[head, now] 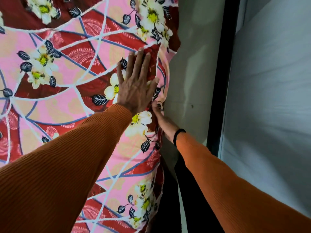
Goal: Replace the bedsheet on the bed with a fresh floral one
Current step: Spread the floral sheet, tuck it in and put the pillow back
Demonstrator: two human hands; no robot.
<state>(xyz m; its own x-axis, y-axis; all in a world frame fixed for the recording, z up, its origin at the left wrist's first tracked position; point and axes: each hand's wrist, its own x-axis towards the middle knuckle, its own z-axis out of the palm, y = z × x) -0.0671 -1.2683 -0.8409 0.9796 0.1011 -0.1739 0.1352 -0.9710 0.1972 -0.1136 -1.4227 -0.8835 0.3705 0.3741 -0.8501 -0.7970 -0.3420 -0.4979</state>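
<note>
A floral bedsheet (70,68) covers the bed and fills everything to the left of the hands: a thin woven cloth printed in pink and deep red panels, crossed by curving white and blue bands, with paisley motifs in the red parts and clusters of cream flowers with yellow centres and dark veined leaves. It lies mostly smooth, with soft ripples toward the top and a bunched, gathered edge running down its right side. Both arms wear ribbed orange sleeves (55,179) of a fine knit. The left hand (136,86) reaches across from the lower left and lies flat on the sheet, palm down, fingers straight and slightly spread, thumb angled out toward the sheet's edge; it presses on the cloth and grips nothing. Just right of and below it, the right hand (159,110) comes up from the lower right with a dark band (179,134) at the wrist; its fingers are curled over the sheet's bunched edge and pushed partly behind the fabric, so they are clenched on that edge, though the fingertips are hidden. Right of the hands stands a smooth pale grey wall (193,68), then a dark vertical strip (225,81), then a lighter matte grey surface (272,98).
</note>
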